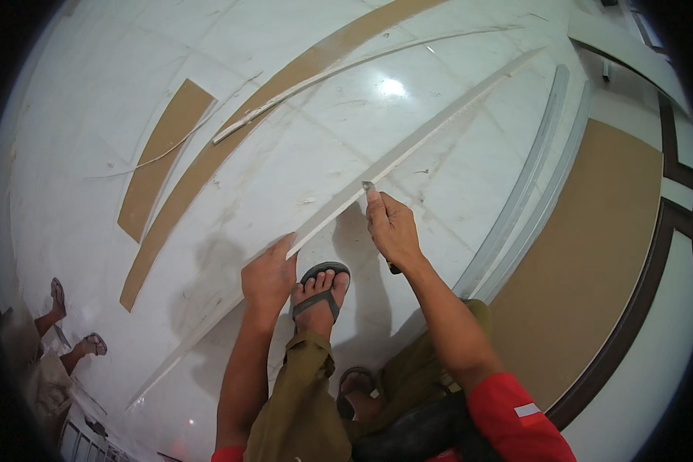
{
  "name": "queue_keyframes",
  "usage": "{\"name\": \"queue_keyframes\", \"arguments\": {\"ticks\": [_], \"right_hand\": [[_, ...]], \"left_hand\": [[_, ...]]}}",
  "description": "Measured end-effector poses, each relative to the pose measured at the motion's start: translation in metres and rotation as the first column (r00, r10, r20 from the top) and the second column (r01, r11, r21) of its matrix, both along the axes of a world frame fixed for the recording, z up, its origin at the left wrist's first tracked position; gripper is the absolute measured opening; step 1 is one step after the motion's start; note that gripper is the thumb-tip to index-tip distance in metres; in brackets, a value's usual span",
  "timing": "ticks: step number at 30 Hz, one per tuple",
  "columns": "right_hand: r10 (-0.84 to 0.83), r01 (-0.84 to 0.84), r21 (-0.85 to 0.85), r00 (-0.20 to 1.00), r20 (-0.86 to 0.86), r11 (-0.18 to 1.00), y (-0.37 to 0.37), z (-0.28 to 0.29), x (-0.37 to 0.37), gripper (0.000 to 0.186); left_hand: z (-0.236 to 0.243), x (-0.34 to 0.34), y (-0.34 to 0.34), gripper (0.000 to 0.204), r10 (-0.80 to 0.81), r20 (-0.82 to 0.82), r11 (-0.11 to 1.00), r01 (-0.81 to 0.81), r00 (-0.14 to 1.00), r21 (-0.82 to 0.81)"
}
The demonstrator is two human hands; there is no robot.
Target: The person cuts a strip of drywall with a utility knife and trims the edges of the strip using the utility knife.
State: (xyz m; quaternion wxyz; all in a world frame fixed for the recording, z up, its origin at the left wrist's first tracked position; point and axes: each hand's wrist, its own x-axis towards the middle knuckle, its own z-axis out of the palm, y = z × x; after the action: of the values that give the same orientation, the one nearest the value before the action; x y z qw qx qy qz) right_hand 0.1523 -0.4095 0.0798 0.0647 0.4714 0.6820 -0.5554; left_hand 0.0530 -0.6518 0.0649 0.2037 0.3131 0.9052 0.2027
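A long, narrow grey-white strip of board (431, 132), probably plasterboard, slants across the middle, with its pale cut edge toward me. My left hand (269, 276) is closed around the strip near its lower part, just left of my sandalled foot. Farther up, my right hand (393, 231) is closed on a utility knife (393, 268). Its metal tip meets the strip's near edge, and a dark, yellow-marked end shows below the fist. Most of the knife's handle is hidden by my fingers.
Brown-faced board strips (165, 165) and a thin white offcut (323, 75) lie on the pale tiled floor. Two grey metal channels (527, 181) and a wide brown board (585, 254) are at right. Another person's feet (85, 346) show at lower left.
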Motion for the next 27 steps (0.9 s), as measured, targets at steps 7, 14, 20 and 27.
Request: {"name": "queue_keyframes", "arguments": {"ticks": [7,14,20,27], "right_hand": [[0.160,-0.156,0.186,0.987,-0.004,0.970,-0.025,-0.037,0.000,0.049],[-0.019,0.017,0.078,1.000,0.017,0.997,0.011,-0.015,-0.001,0.048],[-0.031,0.033,0.028,0.998,-0.053,0.999,-0.012,-0.005,0.004,0.049],[0.136,-0.142,0.026,0.977,0.163,0.990,-0.034,-0.009,-0.004,0.033]], "left_hand": [[-0.017,0.000,-0.032,0.035,0.006,-0.012,1.000,-0.006,1.000,0.027],[0.000,-0.001,0.012,0.033,0.014,0.173,0.996,0.003,0.985,-0.093],[0.005,-0.002,0.008,0.030,-0.032,0.279,0.994,0.060,0.960,-0.093],[-0.003,0.004,-0.018,0.038,0.025,0.207,0.966,0.030,0.978,-0.257]]}}
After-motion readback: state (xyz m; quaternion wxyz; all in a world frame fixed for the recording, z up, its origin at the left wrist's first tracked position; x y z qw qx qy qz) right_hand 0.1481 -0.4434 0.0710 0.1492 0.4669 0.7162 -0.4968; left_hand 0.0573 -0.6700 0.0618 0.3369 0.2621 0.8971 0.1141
